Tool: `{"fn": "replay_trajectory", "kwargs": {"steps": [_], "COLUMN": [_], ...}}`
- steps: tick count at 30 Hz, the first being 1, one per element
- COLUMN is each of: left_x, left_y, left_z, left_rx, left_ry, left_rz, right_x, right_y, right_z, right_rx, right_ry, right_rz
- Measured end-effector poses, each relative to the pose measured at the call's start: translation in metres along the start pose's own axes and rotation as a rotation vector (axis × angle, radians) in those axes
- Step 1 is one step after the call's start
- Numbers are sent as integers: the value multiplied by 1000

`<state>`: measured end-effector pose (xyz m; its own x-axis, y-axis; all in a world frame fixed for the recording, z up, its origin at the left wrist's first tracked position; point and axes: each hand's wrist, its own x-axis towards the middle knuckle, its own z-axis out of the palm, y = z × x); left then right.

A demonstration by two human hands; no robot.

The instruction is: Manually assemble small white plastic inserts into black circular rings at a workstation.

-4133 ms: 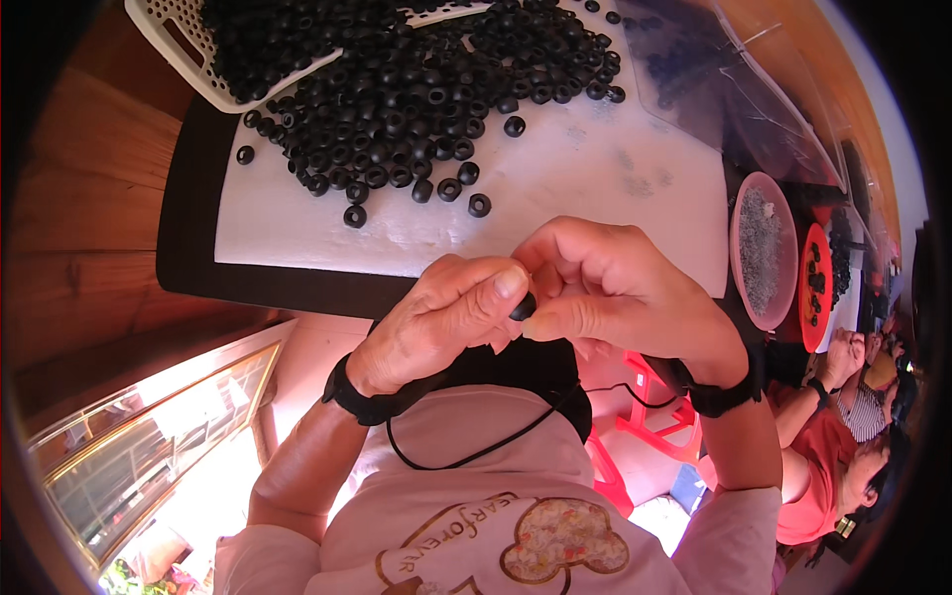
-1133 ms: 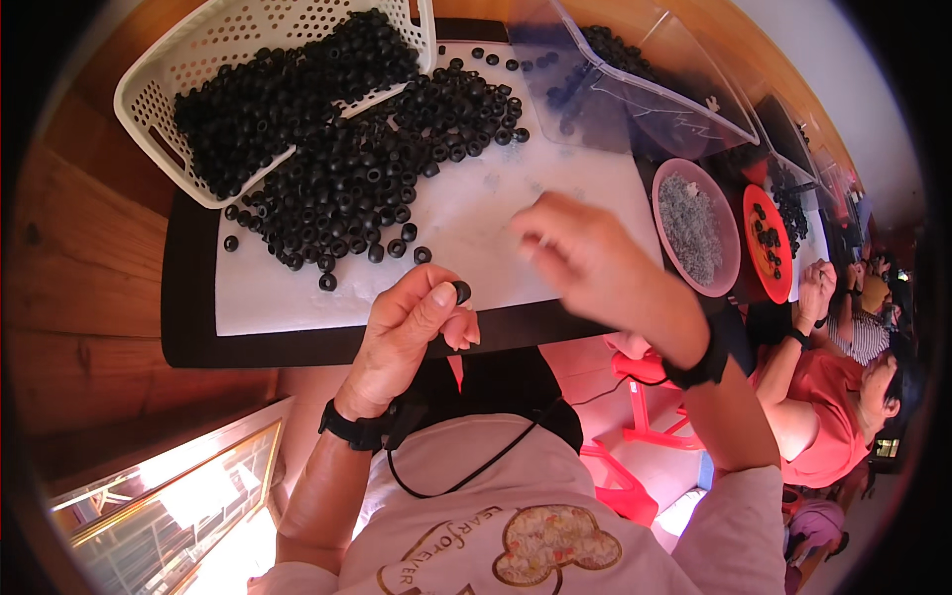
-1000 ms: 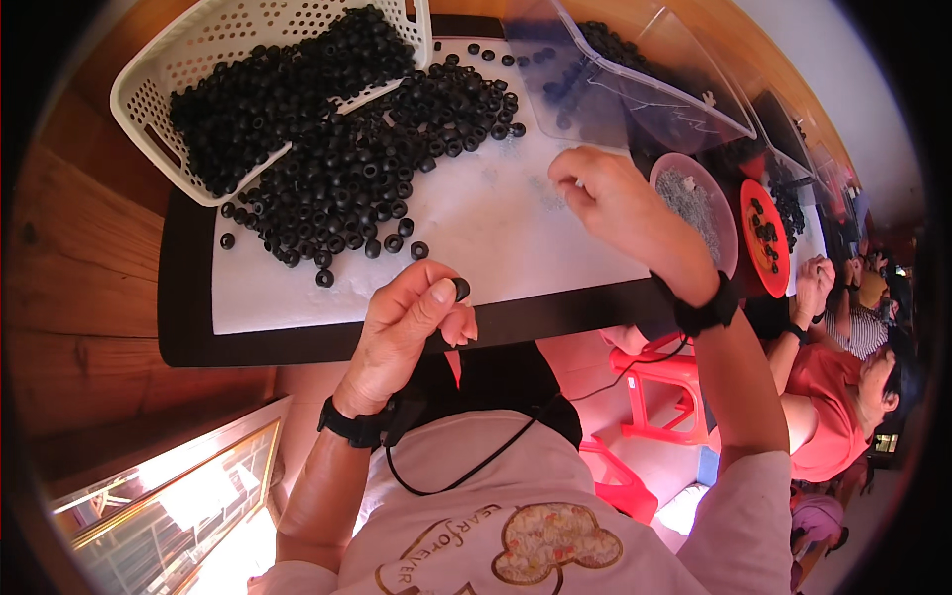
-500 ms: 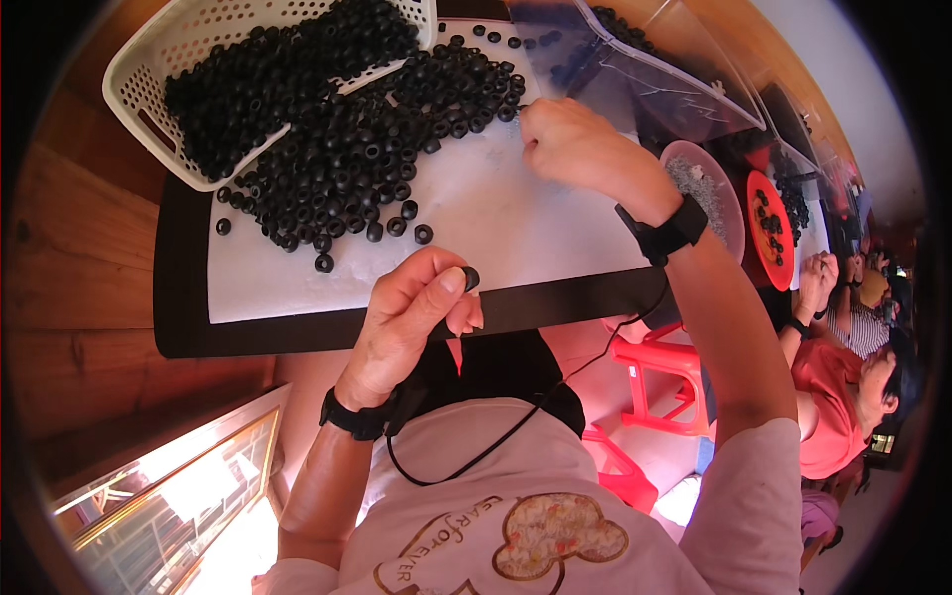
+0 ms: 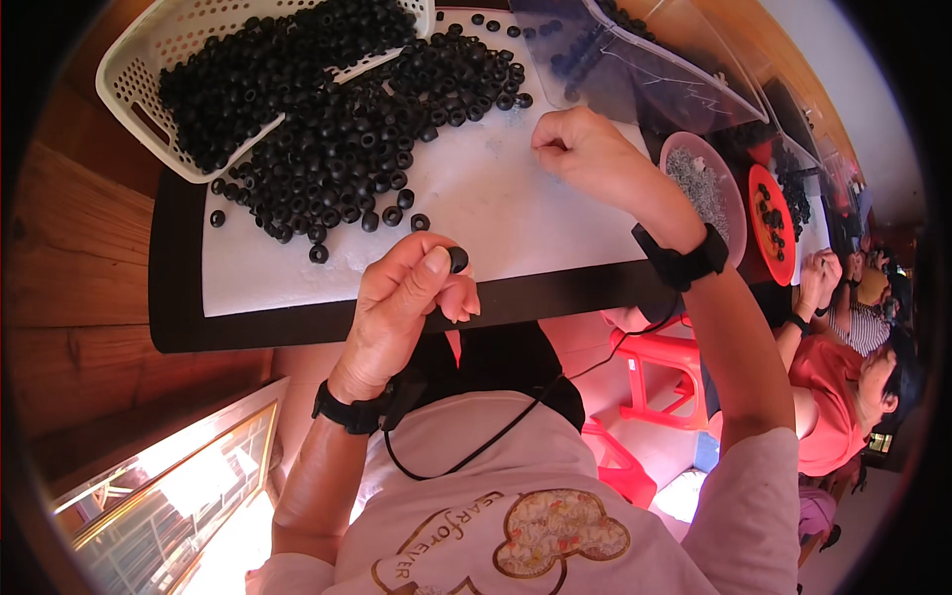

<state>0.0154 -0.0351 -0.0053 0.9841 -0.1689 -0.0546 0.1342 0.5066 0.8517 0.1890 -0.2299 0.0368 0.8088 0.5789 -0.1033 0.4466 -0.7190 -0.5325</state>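
Observation:
My left hand (image 5: 407,302) pinches one small black ring (image 5: 458,259) between thumb and fingers, held just above the near edge of the black tray (image 5: 178,297). My right hand (image 5: 585,149) is stretched out over the white sheet (image 5: 496,208), fingers curled into a pinch close to the sheet; what is in them I cannot make out. A large heap of black rings (image 5: 357,149) spreads from a tipped white plastic basket (image 5: 149,109) onto the sheet, to the left of my right hand.
A clear plastic bag (image 5: 645,69) with more black rings lies at the far right of the tray. Beyond it stand a pink bowl (image 5: 684,159) of small grey parts and a red dish (image 5: 769,213). Another person sits at the right, near a red stool (image 5: 664,367).
My right hand left my left hand, reached right toward the pink bowl, then swung back left over the white sheet. My left hand stayed low, keeping its black ring.

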Motion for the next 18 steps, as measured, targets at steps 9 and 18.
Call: {"fn": "replay_trajectory", "kwargs": {"steps": [9, 18], "left_x": [1, 1], "left_y": [-1, -1], "left_z": [-5, -4], "left_rx": [-56, -126], "left_ry": [16, 67], "left_rz": [24, 57], "right_x": [-44, -54], "right_y": [-62, -84], "right_z": [29, 31], "right_rx": [721, 1015], "right_ry": [-64, -141], "right_rz": [-201, -137]}}
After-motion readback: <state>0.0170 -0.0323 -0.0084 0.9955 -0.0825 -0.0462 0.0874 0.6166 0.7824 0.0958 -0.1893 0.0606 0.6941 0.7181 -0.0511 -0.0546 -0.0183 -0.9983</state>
